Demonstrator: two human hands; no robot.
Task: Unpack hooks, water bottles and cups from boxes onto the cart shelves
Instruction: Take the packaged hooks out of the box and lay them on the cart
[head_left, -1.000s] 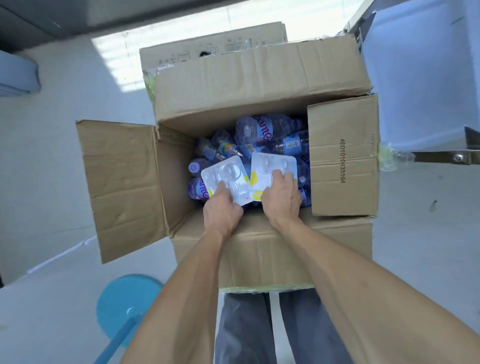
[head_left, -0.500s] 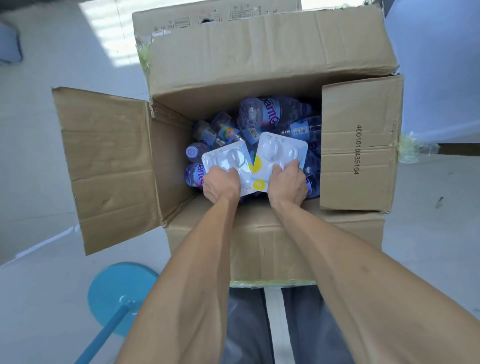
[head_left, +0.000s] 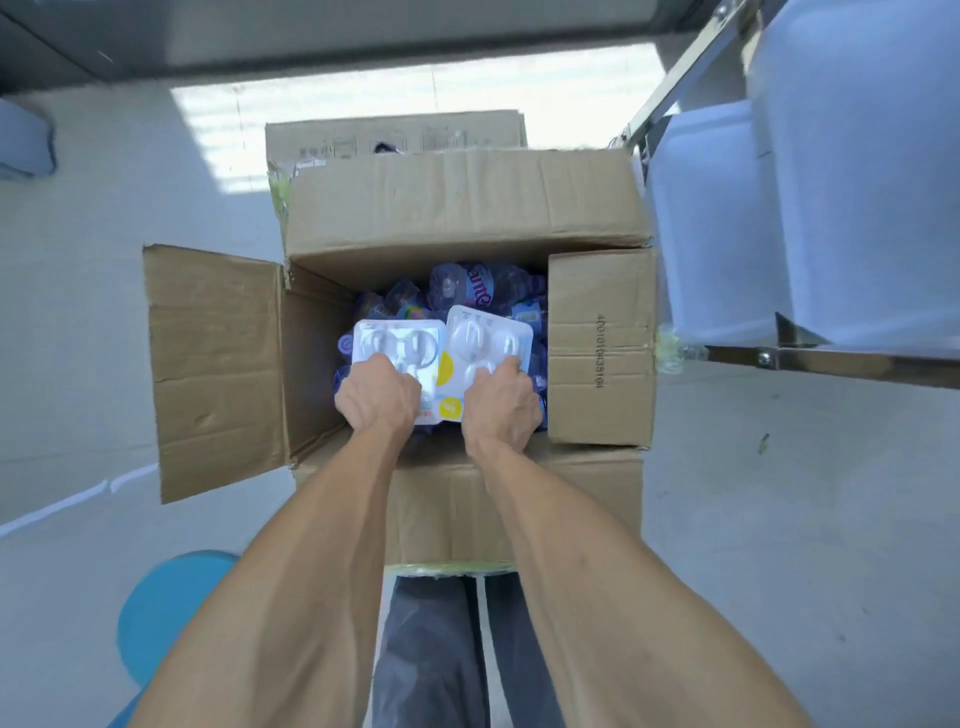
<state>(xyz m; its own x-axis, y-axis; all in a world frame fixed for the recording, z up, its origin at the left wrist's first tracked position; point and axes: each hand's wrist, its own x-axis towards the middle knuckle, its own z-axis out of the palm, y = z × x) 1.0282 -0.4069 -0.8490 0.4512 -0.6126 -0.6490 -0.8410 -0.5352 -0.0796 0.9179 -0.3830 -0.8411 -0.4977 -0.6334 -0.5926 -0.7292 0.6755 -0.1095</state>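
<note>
Gripping one hook pack (head_left: 397, 343) each, both hands (head_left: 378, 397) reach into the box (head_left: 600, 343) printed 4001010435164.

left hand (head_left: 379, 392) grips hook pack (head_left: 397, 345) | right hand (head_left: 501, 397) likewise (second pack (head_left: 485, 335))

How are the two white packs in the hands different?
The left pack, gripped by the left hand, lies square to the box. The right pack, gripped by the right hand, is tilted and overlaps the left pack's edge. Both are white blister packs held above the bottles.
</note>
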